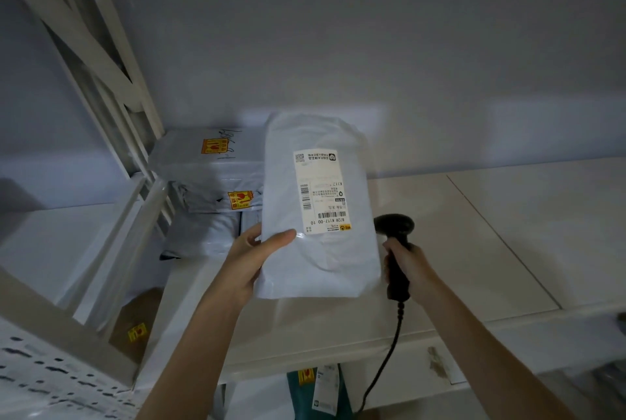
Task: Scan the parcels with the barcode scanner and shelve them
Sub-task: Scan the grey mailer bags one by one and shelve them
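One view only, from the head camera, looking down over both forearms at a pale desk (pixel 423 250) against a grey wall.

The left hand (pixel 252 258) holds a white poly-mailer parcel (pixel 318 209) upright above the desk, its printed shipping label (pixel 320 191) turned toward the camera and reading upside down. The thumb lies across the parcel's front near the label's lower corner; the other fingers are hidden behind the bag, so the hand is pinching the parcel between thumb and the unseen fingers. The right hand (pixel 411 270) is wrapped tight around the grip of a black barcode scanner (pixel 394 243), whose head sits just beside the parcel's right edge, partly behind it, with a cable (pixel 389 352) trailing down off the desk front.

At the left end of the desk, a stack of grey parcels (pixel 210 182) with yellow-and-red stickers lies beside a white metal shelf frame (pixel 111 80). More packages show below the desk front and in the lower shelf bay, too dim to detail.

My read is that this is the scan step: parcel presented, scanner not yet aimed at the label. The next move likely calls for swinging the scanner head round to face the barcode, then carrying the parcel to the shelf.
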The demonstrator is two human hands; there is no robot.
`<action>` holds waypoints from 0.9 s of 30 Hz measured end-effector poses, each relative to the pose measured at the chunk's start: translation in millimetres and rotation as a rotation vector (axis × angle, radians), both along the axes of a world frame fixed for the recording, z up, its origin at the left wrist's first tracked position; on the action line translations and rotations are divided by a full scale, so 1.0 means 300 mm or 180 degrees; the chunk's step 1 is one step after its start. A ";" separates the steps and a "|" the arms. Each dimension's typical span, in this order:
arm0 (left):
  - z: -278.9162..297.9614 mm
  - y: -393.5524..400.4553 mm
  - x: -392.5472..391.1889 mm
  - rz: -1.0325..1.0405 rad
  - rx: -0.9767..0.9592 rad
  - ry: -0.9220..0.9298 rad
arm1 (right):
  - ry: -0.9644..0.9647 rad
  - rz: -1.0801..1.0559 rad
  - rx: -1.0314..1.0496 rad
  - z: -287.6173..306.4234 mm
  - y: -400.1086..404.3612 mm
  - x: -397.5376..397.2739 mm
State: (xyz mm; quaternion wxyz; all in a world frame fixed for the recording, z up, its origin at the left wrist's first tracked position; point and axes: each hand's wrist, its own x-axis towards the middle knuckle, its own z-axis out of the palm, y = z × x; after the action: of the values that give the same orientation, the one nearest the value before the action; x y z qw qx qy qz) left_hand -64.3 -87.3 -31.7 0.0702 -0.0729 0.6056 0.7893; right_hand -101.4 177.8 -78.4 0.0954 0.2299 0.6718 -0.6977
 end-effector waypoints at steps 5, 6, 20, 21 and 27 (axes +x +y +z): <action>-0.046 0.012 0.020 0.0266 -0.0137 0.0148 | 0.0460 -0.0185 -0.0082 0.074 -0.033 0.123; -0.053 0.016 0.021 0.0310 -0.0137 0.0185 | 0.0609 -0.0150 -0.0145 0.104 -0.036 0.163; -0.093 0.038 0.006 0.0360 0.0099 0.0225 | 0.0970 0.0704 0.0382 0.211 -0.155 0.380; -0.093 0.036 0.006 0.0349 0.0099 0.0221 | 0.0971 0.0672 0.0393 0.210 -0.149 0.378; -0.087 0.025 0.018 0.0428 0.0105 0.0134 | 0.0959 0.0097 0.0393 0.163 -0.077 0.278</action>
State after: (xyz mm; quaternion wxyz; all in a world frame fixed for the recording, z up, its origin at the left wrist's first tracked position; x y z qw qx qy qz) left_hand -58.8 -79.8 -57.7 0.0055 -0.0957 0.5876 0.8035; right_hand -18.1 154.7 -29.6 -0.0103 0.1178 0.7236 -0.6800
